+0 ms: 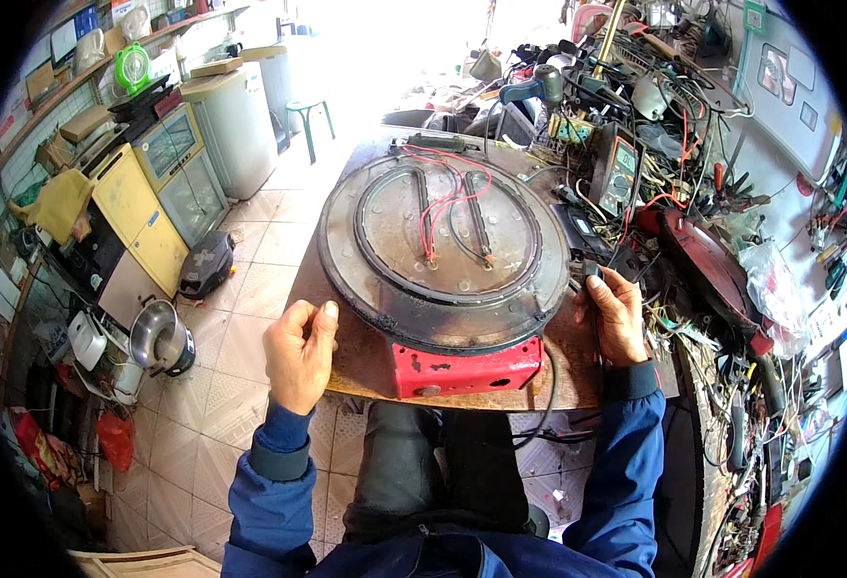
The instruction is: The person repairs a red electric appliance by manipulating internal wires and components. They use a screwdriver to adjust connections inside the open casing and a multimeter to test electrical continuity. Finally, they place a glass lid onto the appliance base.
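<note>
A round electric griddle lies upside down on the wooden table in front of me, its metal underside showing. Two dark U-shaped heating strips and several red wires run across it. Its red housing faces me, scuffed and with holes in it. My left hand is curled closed beside the griddle's near left edge, thumb up, with nothing visible in it. At the right rim, my right hand pinches a small black plug between thumb and fingers. A black cord hangs over the table's front edge.
A multimeter stands right of the griddle, near a blue-handled power tool. Tangled wires and tools crowd the right side, with a dark red round pan. Left on the tiled floor are a steel pot and yellow cabinet.
</note>
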The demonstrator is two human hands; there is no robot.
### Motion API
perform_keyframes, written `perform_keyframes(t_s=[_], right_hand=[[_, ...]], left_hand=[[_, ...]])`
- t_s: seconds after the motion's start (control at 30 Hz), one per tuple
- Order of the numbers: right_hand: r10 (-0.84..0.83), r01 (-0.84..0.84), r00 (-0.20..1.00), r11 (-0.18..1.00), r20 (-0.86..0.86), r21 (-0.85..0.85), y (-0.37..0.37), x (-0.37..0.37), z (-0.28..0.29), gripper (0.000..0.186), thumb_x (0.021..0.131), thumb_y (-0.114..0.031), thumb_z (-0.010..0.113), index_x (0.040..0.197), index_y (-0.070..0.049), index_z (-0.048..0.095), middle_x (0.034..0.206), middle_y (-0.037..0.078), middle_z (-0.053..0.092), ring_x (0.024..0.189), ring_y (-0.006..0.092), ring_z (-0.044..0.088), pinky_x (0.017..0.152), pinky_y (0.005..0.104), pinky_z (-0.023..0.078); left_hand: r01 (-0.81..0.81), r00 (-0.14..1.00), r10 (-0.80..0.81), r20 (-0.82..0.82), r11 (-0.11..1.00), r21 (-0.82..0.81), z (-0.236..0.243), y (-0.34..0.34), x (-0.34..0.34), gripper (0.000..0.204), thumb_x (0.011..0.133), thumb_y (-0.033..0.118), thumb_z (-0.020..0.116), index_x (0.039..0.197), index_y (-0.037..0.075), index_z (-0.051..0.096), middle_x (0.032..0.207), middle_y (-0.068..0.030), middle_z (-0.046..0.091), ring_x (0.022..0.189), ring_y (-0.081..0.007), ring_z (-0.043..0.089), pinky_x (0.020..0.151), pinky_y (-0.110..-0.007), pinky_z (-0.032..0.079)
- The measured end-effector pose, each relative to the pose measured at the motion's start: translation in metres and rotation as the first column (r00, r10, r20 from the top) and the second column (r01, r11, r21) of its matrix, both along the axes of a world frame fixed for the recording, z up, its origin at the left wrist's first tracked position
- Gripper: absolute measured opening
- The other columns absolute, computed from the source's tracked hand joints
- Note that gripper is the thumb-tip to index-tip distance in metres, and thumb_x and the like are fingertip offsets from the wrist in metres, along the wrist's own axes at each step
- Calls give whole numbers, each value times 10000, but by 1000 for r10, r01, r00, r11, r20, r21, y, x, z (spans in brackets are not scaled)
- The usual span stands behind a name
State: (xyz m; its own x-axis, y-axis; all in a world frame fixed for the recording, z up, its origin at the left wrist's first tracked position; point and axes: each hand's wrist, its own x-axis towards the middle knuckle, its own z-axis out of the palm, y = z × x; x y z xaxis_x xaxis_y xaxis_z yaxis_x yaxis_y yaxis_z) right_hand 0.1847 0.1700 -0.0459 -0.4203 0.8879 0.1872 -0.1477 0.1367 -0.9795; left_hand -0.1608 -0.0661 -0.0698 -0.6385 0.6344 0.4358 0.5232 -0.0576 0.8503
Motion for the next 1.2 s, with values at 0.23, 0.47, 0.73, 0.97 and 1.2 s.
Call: perform_keyframes(t_s=[0.23, 0.47, 0.73, 0.97, 1.2], right_hand=[[44, -45, 990, 999, -134, -1, 7, -4, -10, 428, 1001, -120, 580, 1370, 90, 533, 983, 110, 705, 727, 159, 654, 648, 294, 540], [83, -85, 979, 996, -188, -4, 10, 1, -11, 435, 1005, -130, 587, 1375, 85, 508, 1010, 172, 711, 737, 199, 692, 622, 295, 551], [67, -77, 977, 996, -205, -39, 5, 0, -11, 345, 998, -145, 652, 1270, 61, 599, 957, 131, 707, 670, 168, 681, 579, 269, 541], [39, -44, 985, 999, -169, -25, 3, -3, -11, 311, 995, -160, 652, 1219, 54, 618, 902, 112, 700, 650, 164, 675, 565, 277, 535], [-4, 6, 997, 1000, -76, 27, 5, -4, -11, 283, 997, -177, 650, 1163, 52, 627, 877, 103, 700, 633, 151, 666, 559, 282, 534]], left_hand=[[-102, 985, 105, -137, 994, 28, -13, 7, 1, 404, 1014, 265, 654, 718, 18, 536, 576, -49, 508, 557, -112, 441, 534, -328, 398], [-135, 969, 137, -204, 991, 22, -18, 11, -6, 252, 984, 140, 667, 788, -6, 606, 642, -4, 557, 606, -64, 471, 544, -284, 390], [-89, 990, 98, -99, 992, 92, -28, 15, -9, 74, 930, -30, 649, 1000, -51, 639, 812, -25, 676, 752, -62, 612, 675, -225, 493], [-110, 987, 118, -112, 991, 73, -33, 16, -10, 65, 919, -20, 665, 977, -45, 650, 816, -48, 702, 731, -62, 615, 647, -238, 491], [-136, 982, 140, -124, 990, 39, -29, 17, -5, 82, 894, 28, 703, 948, -20, 666, 766, -85, 722, 672, -94, 641, 627, -275, 505]])
